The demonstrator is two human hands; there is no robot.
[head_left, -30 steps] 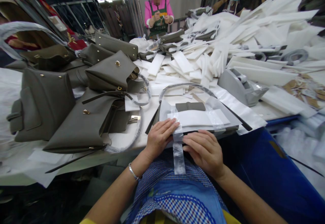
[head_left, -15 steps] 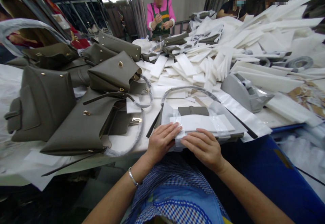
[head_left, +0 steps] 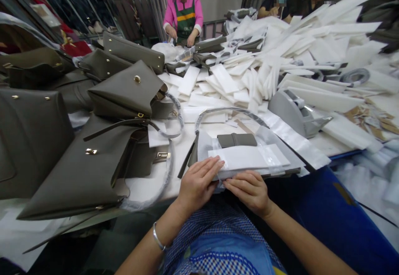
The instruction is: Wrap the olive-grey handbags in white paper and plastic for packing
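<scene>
— Where are we with this one?

— At the smoothing step, by our reading. Our left hand (head_left: pixel 198 183) lies flat and open, fingers stretched, on the left corner of the white foam sheet (head_left: pixel 249 157). Our right hand (head_left: pixel 249 189) curls its fingers over the sheet's near edge; whether it pinches anything there we cannot tell.

— And the piece itself?

— The olive bag (head_left: pixel 237 139) lies flat at the near edge of the table (head_left: pixel 149 187), just before us. It is mostly covered, with foam on top, clear film around it and its wrapped handle (head_left: pixel 227 110) arching behind. The tape dispenser (head_left: pixel 296 110) stands near on the right.

— What does the next move ask of us?

— We judge it calls for a tight fold held down, so the thin sheet neither springs up nor creases.
</scene>
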